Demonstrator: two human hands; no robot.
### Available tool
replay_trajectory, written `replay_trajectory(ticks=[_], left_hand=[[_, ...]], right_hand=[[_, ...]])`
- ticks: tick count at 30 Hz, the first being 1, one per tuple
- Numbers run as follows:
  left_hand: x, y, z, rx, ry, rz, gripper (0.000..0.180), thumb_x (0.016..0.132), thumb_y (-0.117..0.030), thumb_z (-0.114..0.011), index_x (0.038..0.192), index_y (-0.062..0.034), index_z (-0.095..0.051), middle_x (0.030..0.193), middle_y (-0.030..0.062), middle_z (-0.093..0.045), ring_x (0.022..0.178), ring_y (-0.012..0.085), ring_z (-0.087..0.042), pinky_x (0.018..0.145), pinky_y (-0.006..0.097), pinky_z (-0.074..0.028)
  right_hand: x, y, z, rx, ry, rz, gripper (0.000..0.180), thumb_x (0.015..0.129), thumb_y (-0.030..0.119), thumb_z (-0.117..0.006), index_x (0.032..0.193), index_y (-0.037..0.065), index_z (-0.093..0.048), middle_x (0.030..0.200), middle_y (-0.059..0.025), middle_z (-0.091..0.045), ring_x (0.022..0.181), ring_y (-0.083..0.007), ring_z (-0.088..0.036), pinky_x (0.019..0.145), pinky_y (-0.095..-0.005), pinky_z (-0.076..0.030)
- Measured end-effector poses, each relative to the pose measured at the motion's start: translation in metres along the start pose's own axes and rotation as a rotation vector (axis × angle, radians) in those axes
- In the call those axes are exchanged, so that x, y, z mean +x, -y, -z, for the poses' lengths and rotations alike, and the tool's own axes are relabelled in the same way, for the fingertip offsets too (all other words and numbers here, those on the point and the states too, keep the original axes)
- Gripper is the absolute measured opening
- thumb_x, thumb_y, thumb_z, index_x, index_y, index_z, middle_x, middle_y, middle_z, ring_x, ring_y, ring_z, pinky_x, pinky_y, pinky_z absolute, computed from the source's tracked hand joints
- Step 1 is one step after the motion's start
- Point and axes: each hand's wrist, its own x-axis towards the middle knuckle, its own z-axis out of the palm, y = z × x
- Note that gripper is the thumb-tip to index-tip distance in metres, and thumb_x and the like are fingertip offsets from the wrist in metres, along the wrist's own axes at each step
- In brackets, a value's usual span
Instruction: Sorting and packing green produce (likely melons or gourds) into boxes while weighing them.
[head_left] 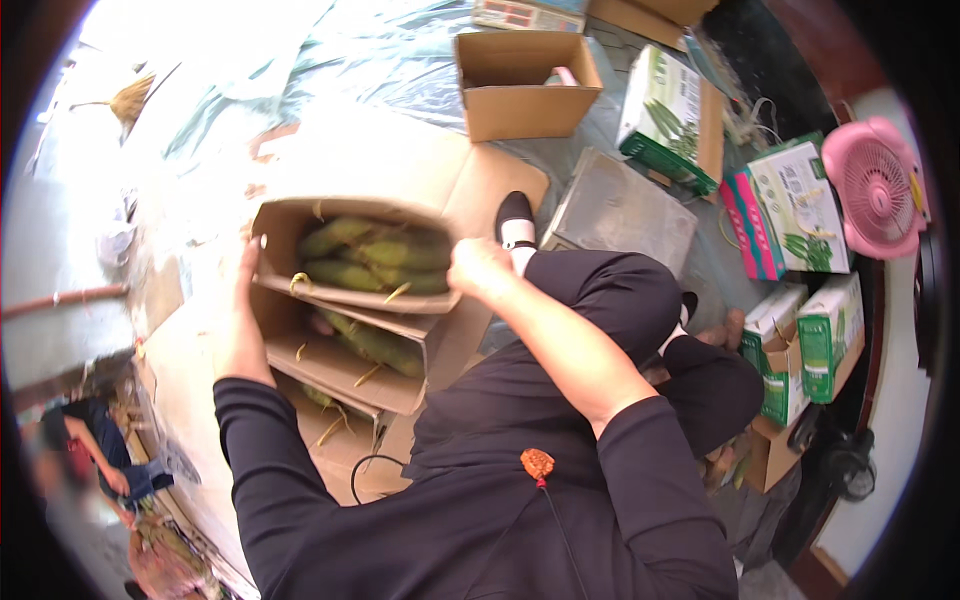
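Note:
An open cardboard box [275, 232] with several long green vegetables [375, 255] in it, which look like corn ears in their husks, is between my hands. My left hand [247, 300] presses along the box's left side, with the fingers partly hidden behind it. On the opposite side, my right hand [482, 268] is closed around the rim at the corner. Yellow string loops [300, 283] poke through the cardboard. Just nearer to me stands a second carton [400, 392] with similar green ears [375, 345], and another open one is partly hidden nearer still.
A flattened cardboard sheet [400, 150] lies beyond the boxes. An open brown box [530, 110] stands farther off. At right are green-and-white printed cartons [660, 120], a grey slab [625, 215] and a pink fan [873, 188]. Another person [95, 450] is at the lower left.

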Motion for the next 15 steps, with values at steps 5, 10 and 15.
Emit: replay_trajectory(ticks=[5,10,15], left_hand=[[-0.032,0.052,0.039,0.137,-0.128,0.128,0.038,0.084,-0.041,-0.053,0.1,-0.0083,-0.063,0.096,0.0213,-0.064,0.093,0.0389,-0.06,0.079,0.047,-0.047],[-0.049,0.043,0.045,-0.002,-0.22,0.003,0.025,0.088,-0.026,-0.055,0.105,-0.0086,-0.06,0.099,0.0152,-0.066,0.093,0.0331,-0.062,0.079,0.042,-0.048],[-0.05,0.001,0.018,-0.178,-0.213,-0.227,0.02,0.086,-0.016,-0.057,0.1,-0.0024,-0.061,0.094,0.0132,-0.062,0.087,0.0286,-0.061,0.078,0.037,-0.048]], right_hand=[[-0.025,0.034,0.034,0.142,-0.17,0.382,0.039,0.082,0.041,-0.055,0.086,0.005,-0.069,0.087,-0.0177,-0.066,0.085,-0.0331,-0.064,0.077,-0.0433,-0.05],[-0.04,-0.022,0.094,0.254,-0.403,0.4,0.033,0.079,0.038,-0.057,0.08,0.008,-0.069,0.083,-0.0182,-0.066,0.083,-0.0352,-0.063,0.076,-0.042,-0.05],[-0.072,-0.154,0.14,0.405,-0.669,0.299,0.029,0.077,0.033,-0.06,0.08,0.006,-0.069,0.072,-0.0149,-0.065,0.069,-0.0296,-0.064,0.066,-0.0366,-0.05]])
